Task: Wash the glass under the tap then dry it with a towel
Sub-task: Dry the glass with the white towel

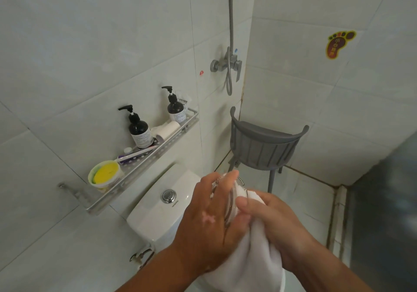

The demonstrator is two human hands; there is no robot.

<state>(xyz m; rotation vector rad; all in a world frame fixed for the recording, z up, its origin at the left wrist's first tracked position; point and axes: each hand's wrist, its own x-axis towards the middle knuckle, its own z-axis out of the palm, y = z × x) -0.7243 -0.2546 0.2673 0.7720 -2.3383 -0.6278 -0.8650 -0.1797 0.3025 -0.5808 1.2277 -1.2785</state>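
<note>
Near the middle of the scene we see the glass (231, 201) held between two hands, above the right end of a white toilet cistern (158, 215). The left hand (207, 212) wraps it from the left, its fingers (225, 178) lying close together and curled over the glass wall. The right hand (275, 219) grips a white towel (246, 267) bunched against the glass, thumb pressed onto the cloth at the rim; we cannot tell how its other fingers lie, as the towel hides them. The towel hangs down from both hands toward the near edge. Far left, a metal wall shelf (126, 187) carries two dark pump bottles (140, 131), a toothbrush (135, 155) and a yellow-lidded tub (105, 175). A grey chair (261, 147) stands in the far corner under the shower mixer (228, 63), and a foot-shaped sticker (338, 44) is on the right wall.
</note>
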